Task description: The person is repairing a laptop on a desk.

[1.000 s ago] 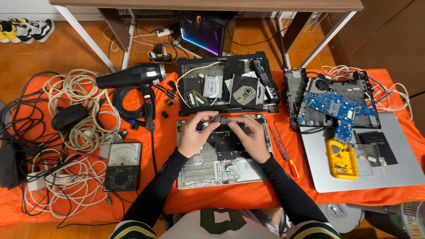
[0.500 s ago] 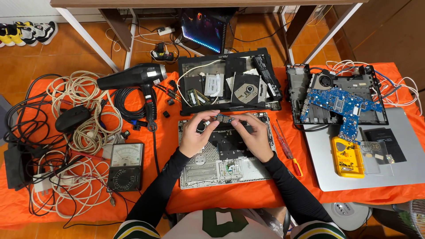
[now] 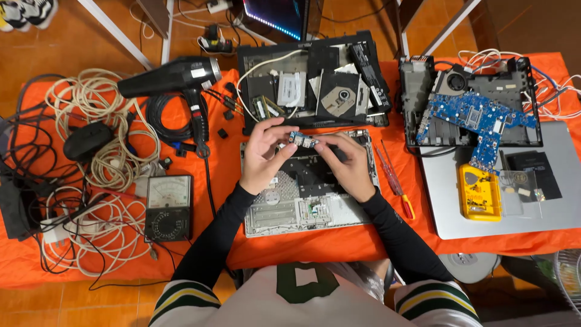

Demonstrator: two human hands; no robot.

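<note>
Small blue circuit board point(image 3: 304, 141): ends covered by fingertips of left hand point(image 3: 264, 156) and right hand point(image 3: 348, 165); components too small to tell. Beneath, the open laptop base point(image 3: 290, 206) partly hidden. Monitor point(image 3: 275, 15) above cut by frame edge.

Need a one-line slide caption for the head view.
Both hands, left hand and right hand, hold a small blue circuit board above an opened laptop chassis.

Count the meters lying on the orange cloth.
2. A black analog meter lies left of the left hand, beside the white cables. A yellow meter rests on the silver laptop lid, far right. Cables may hide others.
</note>
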